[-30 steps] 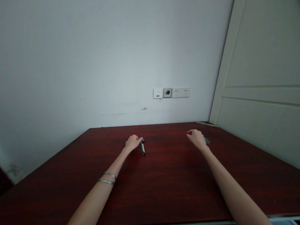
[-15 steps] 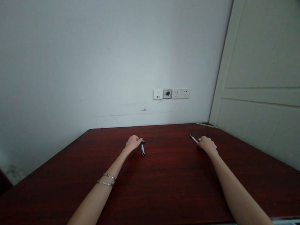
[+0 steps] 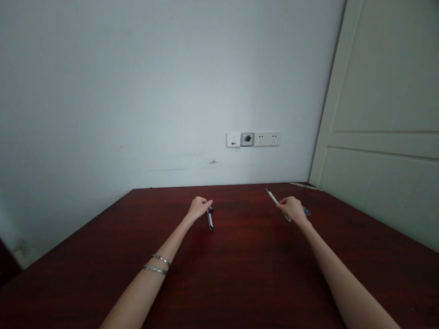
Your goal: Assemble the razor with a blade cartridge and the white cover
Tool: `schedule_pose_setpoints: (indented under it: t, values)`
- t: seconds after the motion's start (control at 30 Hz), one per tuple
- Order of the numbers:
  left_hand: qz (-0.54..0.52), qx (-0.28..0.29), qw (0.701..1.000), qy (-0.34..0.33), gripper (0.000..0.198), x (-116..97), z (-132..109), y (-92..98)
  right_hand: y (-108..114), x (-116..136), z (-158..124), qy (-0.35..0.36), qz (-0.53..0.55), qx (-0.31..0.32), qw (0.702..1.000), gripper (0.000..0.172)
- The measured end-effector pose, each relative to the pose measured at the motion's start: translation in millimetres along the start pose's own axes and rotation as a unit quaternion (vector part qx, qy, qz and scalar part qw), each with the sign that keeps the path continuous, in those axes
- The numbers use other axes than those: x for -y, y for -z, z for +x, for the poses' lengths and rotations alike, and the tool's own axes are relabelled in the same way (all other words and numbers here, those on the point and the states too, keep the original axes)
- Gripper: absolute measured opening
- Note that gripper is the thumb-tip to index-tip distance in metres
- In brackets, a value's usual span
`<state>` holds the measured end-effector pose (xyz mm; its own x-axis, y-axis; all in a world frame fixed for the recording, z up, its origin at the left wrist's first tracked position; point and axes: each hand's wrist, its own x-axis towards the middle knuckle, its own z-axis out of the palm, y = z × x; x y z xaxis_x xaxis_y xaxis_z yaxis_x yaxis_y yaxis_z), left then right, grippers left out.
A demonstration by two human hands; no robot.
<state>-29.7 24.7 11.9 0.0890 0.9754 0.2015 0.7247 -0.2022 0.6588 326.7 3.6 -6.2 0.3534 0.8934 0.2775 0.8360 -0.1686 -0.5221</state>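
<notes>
My left hand (image 3: 198,207) is closed in a pinch at the far end of a slim black-and-white item (image 3: 210,221), which points back toward me. A small dark part shows by the fingertips; its kind I cannot make out. Over on the right, my right hand (image 3: 292,209) pinches a thin white stick-like strip (image 3: 272,196) with a dark tip. The strip slants away to the far left, its lower end showing under my fingers. Just right of that hand lies a small bluish, multicoloured thing (image 3: 307,211), partly hidden by it.
A dark red wooden table (image 3: 242,270) reaches to a pale wall, which carries a row of sockets (image 3: 253,139). A flat thin strip (image 3: 306,186) lies at the far right corner. A panelled pale door (image 3: 390,166) borders the right side.
My right hand has moved left with the white strip, whose tip now reaches farther left. The multicoloured thing has come into sight beside it. My left hand is nearly still.
</notes>
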Motion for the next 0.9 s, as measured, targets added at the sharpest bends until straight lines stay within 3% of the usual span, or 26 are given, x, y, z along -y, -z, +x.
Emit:
schedule_pose_setpoints:
  t: [0.13,0.33,0.53,0.9]
  values:
    - [-0.063,0.022,0.998,-0.001,0.036,-17,-3,-5.7,-13,52,-22,0.083,0.111,-0.034,0.99,0.022]
    - [-0.118,0.037,0.992,-0.041,0.038,-44,-12,-18.9,-35,104,-65,0.16,0.223,0.003,0.962,0.02]
    - [-0.122,0.028,0.992,-0.021,0.041,-56,-17,-28.9,-44,118,-85,0.187,0.245,0.034,0.951,0.017]
    - [-0.078,0.036,0.996,0.03,0.035,-62,-13,-37.2,-50,120,-91,0.198,0.254,0.041,0.946,0.017]
